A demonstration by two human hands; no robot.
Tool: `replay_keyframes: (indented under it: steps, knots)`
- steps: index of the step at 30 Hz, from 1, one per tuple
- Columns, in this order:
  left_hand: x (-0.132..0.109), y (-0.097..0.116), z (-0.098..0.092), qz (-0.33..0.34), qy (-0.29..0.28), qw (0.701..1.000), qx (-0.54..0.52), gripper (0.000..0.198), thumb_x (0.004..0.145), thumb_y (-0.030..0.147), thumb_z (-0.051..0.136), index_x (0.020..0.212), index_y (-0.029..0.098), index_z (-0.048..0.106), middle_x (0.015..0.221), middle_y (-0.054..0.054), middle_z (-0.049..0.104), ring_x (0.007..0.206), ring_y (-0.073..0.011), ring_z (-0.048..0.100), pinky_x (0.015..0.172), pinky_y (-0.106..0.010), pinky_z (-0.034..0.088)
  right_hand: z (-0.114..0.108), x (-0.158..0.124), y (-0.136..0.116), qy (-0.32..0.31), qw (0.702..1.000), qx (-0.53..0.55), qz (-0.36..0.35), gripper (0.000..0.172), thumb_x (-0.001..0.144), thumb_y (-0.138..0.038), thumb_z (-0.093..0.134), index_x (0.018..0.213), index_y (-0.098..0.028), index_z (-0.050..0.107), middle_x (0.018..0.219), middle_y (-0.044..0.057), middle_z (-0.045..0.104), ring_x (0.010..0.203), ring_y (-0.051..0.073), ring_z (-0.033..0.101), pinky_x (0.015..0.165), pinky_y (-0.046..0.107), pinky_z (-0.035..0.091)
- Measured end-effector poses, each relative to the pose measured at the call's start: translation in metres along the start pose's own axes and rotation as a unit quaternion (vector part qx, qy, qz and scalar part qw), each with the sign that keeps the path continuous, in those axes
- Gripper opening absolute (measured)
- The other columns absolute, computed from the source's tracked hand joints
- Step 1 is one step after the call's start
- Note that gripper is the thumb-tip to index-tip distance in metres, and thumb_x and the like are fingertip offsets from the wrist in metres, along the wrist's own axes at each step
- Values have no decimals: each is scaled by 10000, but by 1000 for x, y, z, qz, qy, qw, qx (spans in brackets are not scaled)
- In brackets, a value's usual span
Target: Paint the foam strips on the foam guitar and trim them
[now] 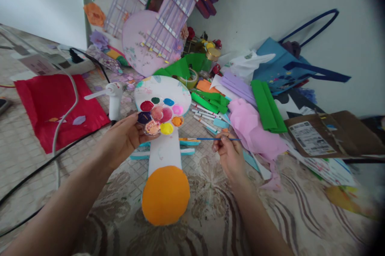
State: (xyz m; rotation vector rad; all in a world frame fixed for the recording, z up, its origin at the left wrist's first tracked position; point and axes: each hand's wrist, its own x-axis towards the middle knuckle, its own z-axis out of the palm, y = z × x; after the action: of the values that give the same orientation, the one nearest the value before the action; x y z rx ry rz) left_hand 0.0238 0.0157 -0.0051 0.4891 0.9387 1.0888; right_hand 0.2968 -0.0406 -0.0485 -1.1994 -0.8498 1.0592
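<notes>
My left hand [128, 137] grips the left edge of a paint palette [161, 116], whose round wells hold red, green, blue, pink, orange, yellow and dark paint. Between the fingers of my right hand [229, 149] is a thin blue paintbrush [204, 139], its tip pointing left toward the palette. Beneath the palette lies a white cutout [165, 153] with a round painted top and a straight neck. An orange disc [166, 196] forms its near end. Blue and orange strips [189, 142] stick out from beside the neck.
A white glue gun [114, 101] stands left, near red paper [57, 107] and cables. Several markers [207, 117], pink crepe paper [252, 123] and green paper [267, 105] lie right. Behind are a glass jar [209, 62], pink guitar-shaped cutouts [147, 41] and a blue bag [276, 65].
</notes>
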Motion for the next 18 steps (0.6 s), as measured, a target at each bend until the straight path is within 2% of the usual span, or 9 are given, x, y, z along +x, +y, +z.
replay_keyframes:
  steps: [5, 14, 18]
  knots:
    - [2, -2, -3, 11, -8, 1000, -3, 354, 961, 145, 292, 961, 87, 641, 781, -107, 744, 700, -189, 717, 655, -364, 621, -7, 1, -3, 31, 1000, 2, -5, 94, 764, -274, 642, 709, -198, 636, 687, -18, 557, 599, 98, 508, 506, 230, 383]
    - [4, -6, -9, 19, -29, 999, -4, 333, 954, 164, 330, 1017, 81, 646, 841, -123, 747, 742, -203, 717, 668, -367, 619, -31, 4, -7, 60, 998, 0, -4, 118, 746, -299, 653, 692, -196, 634, 588, -27, 545, 540, 94, 482, 491, 224, 363]
    - [5, -6, -8, 14, -27, 1000, -1, 339, 956, 161, 319, 1025, 86, 642, 828, -120, 747, 740, -203, 718, 668, -367, 619, -31, 4, -7, 65, 998, 14, -12, 118, 744, -299, 652, 685, -197, 640, 598, -23, 544, 552, 94, 481, 497, 222, 371]
